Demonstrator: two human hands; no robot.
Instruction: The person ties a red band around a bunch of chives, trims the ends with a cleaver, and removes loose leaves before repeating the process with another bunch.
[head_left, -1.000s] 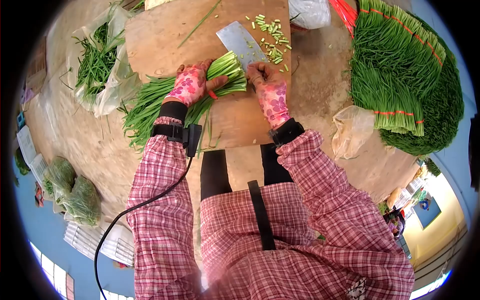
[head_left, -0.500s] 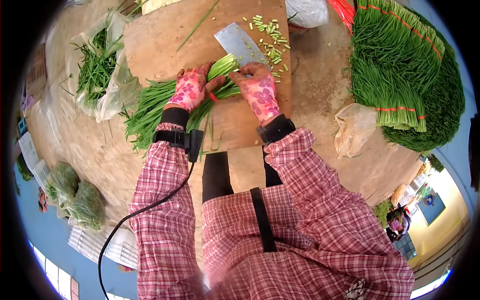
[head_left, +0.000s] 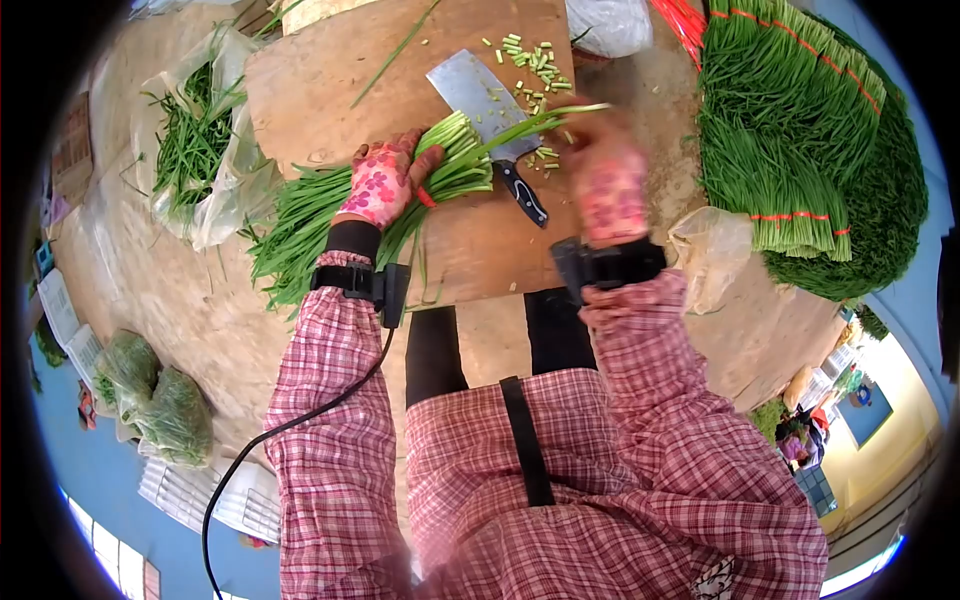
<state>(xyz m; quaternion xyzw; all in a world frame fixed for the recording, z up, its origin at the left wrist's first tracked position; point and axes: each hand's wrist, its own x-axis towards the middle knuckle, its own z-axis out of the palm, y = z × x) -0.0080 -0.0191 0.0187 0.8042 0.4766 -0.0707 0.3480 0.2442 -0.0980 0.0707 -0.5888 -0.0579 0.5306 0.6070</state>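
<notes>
Wooden chopping board (head_left: 330,80) on a dusty concrete slab, open market shed. Positions noted from the cleaver (head_left: 470,90).

- Cleaver lies flat on the board with no one holding it. Its blade is on the far side from the person and its black handle points back toward them.
- Chive bundle (head_left: 300,215): trimmed ends lie right against the cleaver's left edge. The long axis slants away from the cleaver, leftward and toward the person, with the leafy tips hanging off the board.
- Left hand (head_left: 385,185), in a floral glove, is left of the cleaver and clamped round the bundle just behind the trimmed ends.
- Right hand (head_left: 605,185) is right of the cleaver, just beside the handle and nearer to it than the left hand. It is blurred. A few loose stalks (head_left: 545,112) run from the bundle across the blade to it, but I cannot tell whether the fingers are closed on them.
- Chopped bits (head_left: 535,60) are scattered beside the blade's far end.
- Tied bundles (head_left: 800,150) are stacked well to the right of the cleaver.
- Plastic bag (head_left: 195,140) of greens sits well to its left.
</notes>
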